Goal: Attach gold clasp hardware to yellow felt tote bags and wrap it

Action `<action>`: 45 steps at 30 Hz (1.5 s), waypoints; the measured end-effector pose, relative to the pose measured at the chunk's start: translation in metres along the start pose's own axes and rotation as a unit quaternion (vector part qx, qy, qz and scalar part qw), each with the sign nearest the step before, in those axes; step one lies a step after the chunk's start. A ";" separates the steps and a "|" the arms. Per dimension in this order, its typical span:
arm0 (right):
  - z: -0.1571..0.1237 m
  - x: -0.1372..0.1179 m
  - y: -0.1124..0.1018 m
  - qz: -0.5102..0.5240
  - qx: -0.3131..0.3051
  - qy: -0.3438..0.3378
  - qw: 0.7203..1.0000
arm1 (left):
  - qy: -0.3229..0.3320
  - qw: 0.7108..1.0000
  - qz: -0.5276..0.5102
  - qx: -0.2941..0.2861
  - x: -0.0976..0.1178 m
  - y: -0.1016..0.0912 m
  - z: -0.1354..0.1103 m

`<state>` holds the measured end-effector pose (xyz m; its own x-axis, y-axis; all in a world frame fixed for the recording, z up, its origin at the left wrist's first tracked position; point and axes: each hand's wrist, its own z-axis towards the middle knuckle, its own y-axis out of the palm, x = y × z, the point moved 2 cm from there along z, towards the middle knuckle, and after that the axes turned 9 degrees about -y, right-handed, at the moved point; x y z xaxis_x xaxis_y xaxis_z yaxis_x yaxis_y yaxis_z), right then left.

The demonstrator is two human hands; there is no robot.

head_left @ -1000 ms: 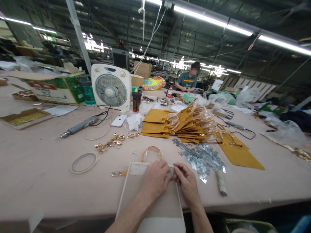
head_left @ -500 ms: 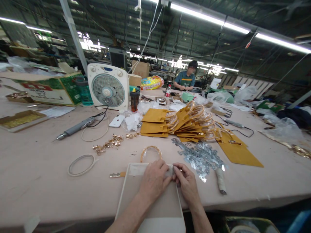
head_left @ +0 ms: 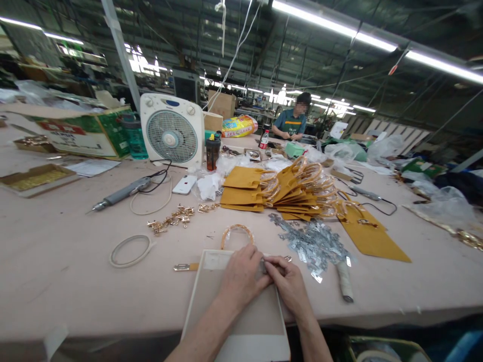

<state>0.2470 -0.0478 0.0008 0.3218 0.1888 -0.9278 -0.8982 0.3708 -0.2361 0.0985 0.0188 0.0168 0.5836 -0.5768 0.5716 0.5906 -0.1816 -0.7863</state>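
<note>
A flat beige bag (head_left: 260, 322) with a pale border lies in front of me. Its orange-brown loop handle (head_left: 237, 227) sticks out past the far edge. My left hand (head_left: 243, 274) rests palm down on the bag's upper part, fingers bent a little and thumb apart from the index finger. Beside it, at the upper right corner, my right hand (head_left: 290, 282) is closed in a pinch on a small grey metal plate (head_left: 263, 265), mostly covered by fingertips. A mustard strap with a gold metal end (head_left: 181, 267) juts out on the left; another gold fitting (head_left: 288, 258) shows beyond my right hand.
Grey metal plates (head_left: 315, 246) are heaped to the right, near a wrapped rod (head_left: 344, 282). Behind are stacked mustard pieces (head_left: 241, 188), gold fittings (head_left: 173, 218), a tape roll (head_left: 130, 251), an electric screwdriver (head_left: 123, 193), a phone (head_left: 184, 184) and a fan (head_left: 171, 130). A person (head_left: 290, 123) works farther back.
My right fingertips have shifted slightly left, closer to my left hand, and a gold fitting now shows beyond them. The whole view has shifted a little; my left hand stays on the bag.
</note>
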 end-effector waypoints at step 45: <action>0.019 0.059 -0.126 -0.439 0.242 -0.036 0.865 | 0.029 0.999 -0.017 0.026 -0.004 0.002 0.002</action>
<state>0.3848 -0.0662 -0.0189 0.8490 -0.3094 -0.4283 -0.0738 0.7333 -0.6759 0.0983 0.0230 0.0134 0.5297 -0.6163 0.5828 0.6392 -0.1616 -0.7519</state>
